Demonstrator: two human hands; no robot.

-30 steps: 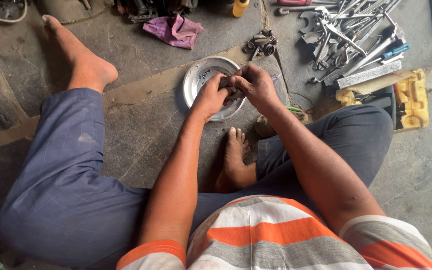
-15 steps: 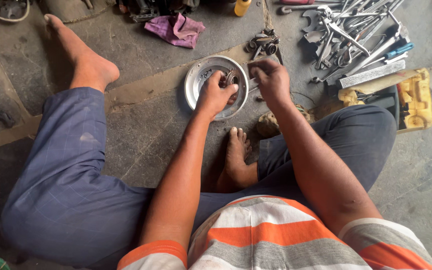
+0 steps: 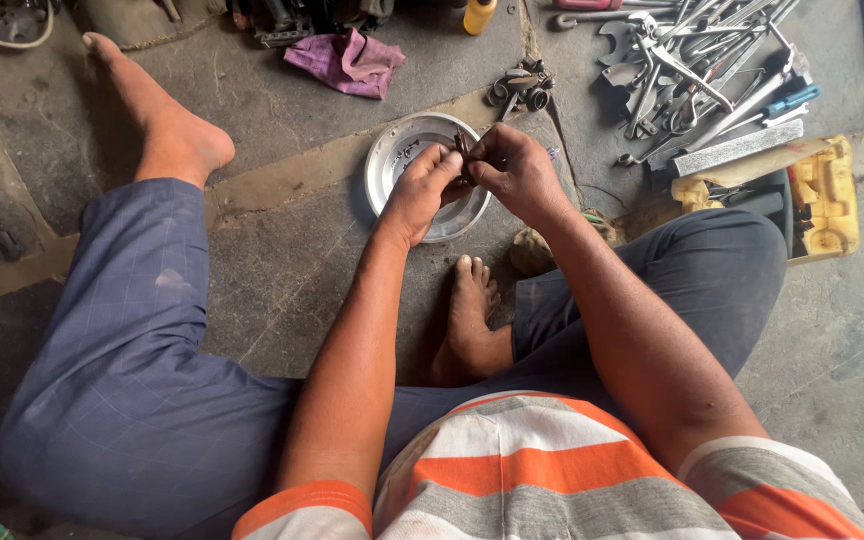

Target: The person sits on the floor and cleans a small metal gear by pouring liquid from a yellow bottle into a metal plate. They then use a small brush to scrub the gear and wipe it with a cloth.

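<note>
1. Head view: person seated on a stone floor (image 3: 282, 270), both hands held together above a round metal dish (image 3: 402, 150).
2. Left hand (image 3: 424, 188): fingers curled, tips pinching a small dark metal part (image 3: 464, 153) from the left.
3. Right hand (image 3: 517, 172): fingers clenched on the same part from the right; the two hands touch at the fingertips.
4. Part sits between both hands, above the dish's right half; its exact shape is too small to tell.
5. Dish rests on the floor, just ahead of the person's bare foot (image 3: 470, 320).
6. Beyond the dish: cluster of small dark fittings (image 3: 518, 86), purple rag (image 3: 347, 60).
7. Right side: pile of spanners (image 3: 692, 70), yellow case (image 3: 824, 195).
</note>
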